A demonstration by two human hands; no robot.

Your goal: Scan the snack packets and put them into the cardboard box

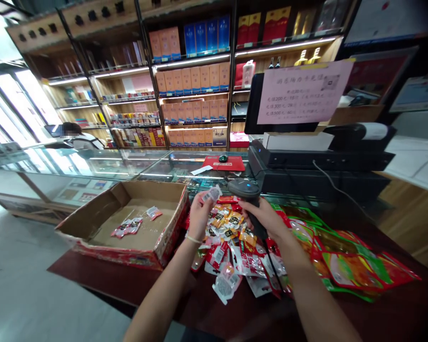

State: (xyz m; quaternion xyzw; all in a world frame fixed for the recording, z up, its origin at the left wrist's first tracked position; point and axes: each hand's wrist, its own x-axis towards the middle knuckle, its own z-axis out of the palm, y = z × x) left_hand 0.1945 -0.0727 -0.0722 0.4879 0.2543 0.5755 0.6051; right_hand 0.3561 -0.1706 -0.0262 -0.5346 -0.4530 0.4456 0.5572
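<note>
A small clear-and-white snack packet (213,193) is pinched in the fingers of my left hand (199,213), above the left side of a snack pile. My right hand (266,218) is wrapped round the handle of a black barcode scanner (245,187), whose head points left toward the packet. Its cable hangs down over the heap. Beneath both hands lie many orange-and-white snack packets (231,221) and larger red-and-white bags (251,261). Nearer to me rests another clear packet (227,282). At left, an open cardboard box (128,244) contains several small red-and-white packets (127,227).
Green-and-red snack bags (349,261) spread across the counter's right side. Behind them stand a black cash drawer (314,183) and a monitor with a pink paper sign (303,92). A red mouse pad (224,163) lies on the glass counter. A person (80,137) is at far left.
</note>
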